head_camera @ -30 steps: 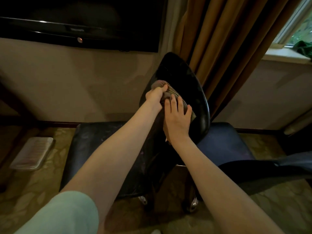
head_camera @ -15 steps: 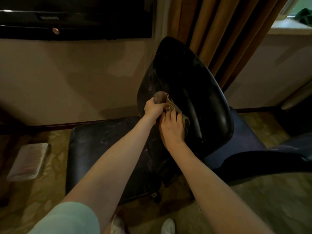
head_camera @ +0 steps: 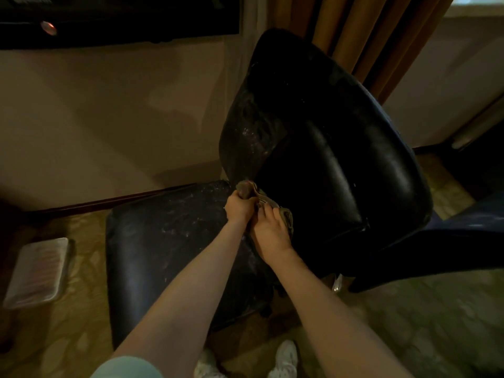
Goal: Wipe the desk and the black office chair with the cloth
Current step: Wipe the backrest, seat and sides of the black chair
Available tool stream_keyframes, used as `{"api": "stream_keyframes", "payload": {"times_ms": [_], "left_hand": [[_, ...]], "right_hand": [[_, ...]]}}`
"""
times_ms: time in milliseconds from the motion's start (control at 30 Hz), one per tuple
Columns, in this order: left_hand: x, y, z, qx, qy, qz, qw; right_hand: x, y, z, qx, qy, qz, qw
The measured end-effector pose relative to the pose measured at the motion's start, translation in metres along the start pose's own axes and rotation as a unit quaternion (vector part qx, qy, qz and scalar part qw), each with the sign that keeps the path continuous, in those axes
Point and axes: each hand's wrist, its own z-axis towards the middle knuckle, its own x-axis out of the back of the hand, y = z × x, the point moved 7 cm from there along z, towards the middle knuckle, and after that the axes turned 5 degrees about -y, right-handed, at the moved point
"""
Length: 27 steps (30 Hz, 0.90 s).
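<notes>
Together, left grip (head_camera: pixel 238 208) clutches cloth (head_camera: pixel 285 217), right grip (head_camera: pixel 270 231) presses it against chair (head_camera: pixel 341 165).

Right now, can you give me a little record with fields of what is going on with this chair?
activity: wiping the black office chair, low on its backrest
left hand: grips a bunched end of the cloth
right hand: presses the cloth against the backrest
seat: scuffed, flecked with pale marks, left of the hands
floor: pale tray far left; white shoes at bottom edge
behind: tan curtain, dark screen on wall
</notes>
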Motion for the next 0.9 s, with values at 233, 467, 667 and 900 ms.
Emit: {"api": "stream_keyframes", "payload": {"times_ms": [233, 467, 667, 900], "left_hand": [[0.016, -0.021, 0.002, 0.053, 0.001, 0.013, 0.999], [0.037, 0.091, -0.015, -0.093, -0.010, -0.060, 0.994], [0.039, 0.190, -0.030, -0.188, -0.070, -0.114, 0.973], [0.018, 0.186, -0.006, -0.172, -0.109, -0.039, 0.978]], "right_hand": [[-0.008, -0.020, 0.008, 0.048, -0.010, 0.015, 0.999], [0.095, 0.022, -0.006, 0.000, 0.247, 0.027, 0.969], [0.167, 0.070, -0.005, -0.109, 0.319, -0.082, 0.938], [0.150, 0.088, 0.010, -0.146, 0.181, -0.052, 0.971]]}}
